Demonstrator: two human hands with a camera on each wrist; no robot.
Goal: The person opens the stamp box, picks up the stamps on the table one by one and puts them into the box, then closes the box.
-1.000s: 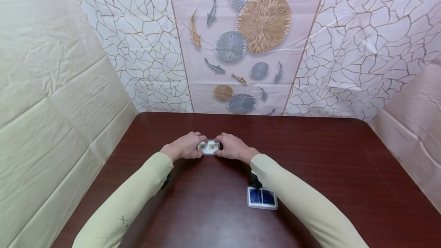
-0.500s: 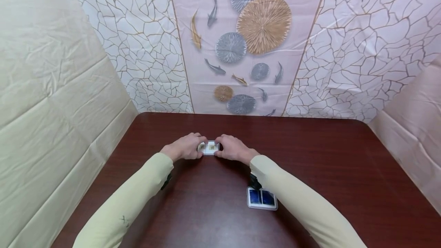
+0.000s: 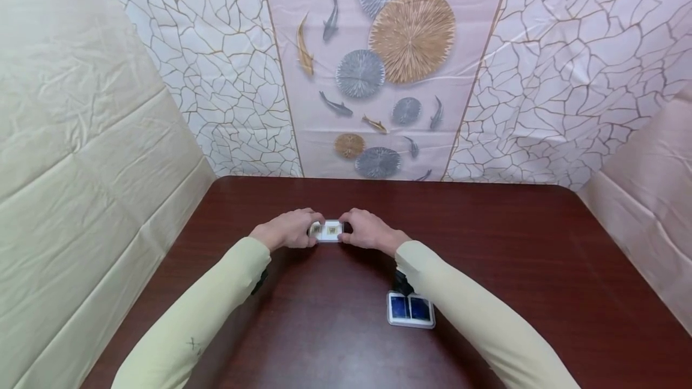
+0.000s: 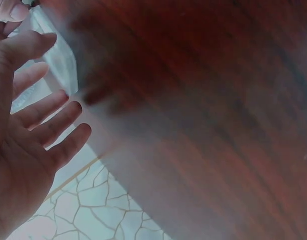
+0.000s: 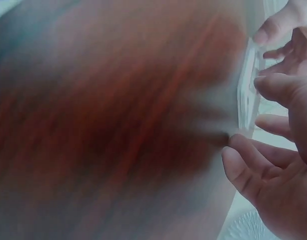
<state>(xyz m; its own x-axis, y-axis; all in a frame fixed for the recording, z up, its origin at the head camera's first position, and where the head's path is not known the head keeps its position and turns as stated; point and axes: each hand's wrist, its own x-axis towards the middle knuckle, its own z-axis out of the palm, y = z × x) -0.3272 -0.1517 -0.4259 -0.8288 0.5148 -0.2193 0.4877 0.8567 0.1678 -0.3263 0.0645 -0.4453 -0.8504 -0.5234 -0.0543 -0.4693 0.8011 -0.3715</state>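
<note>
A small flat clear case point(image 3: 331, 231) with a white inside and two gold-coloured squares lies toward the far side of the table. My left hand point(image 3: 292, 230) pinches its left end between thumb and forefinger; the other fingers spread loosely in the left wrist view. At the opposite end, my right hand point(image 3: 370, 231) has thumb and forefinger on the edge. From the right wrist, the case point(image 5: 246, 87) appears nearly edge-on, with thumb and forefinger at its side. The palms hide parts of both ends.
A second flat case point(image 3: 411, 323), white-rimmed with two dark blue panels, lies close to the right forearm. The dark red-brown table point(image 3: 513, 245) meets a patterned cloth point(image 3: 232, 77) at the back. Cream cloth point(image 3: 81, 137) hangs along the left side.
Both hands stay at the case's two ends. The right fingertips have slid slightly outward, so a little more of the case's right end shows.
</note>
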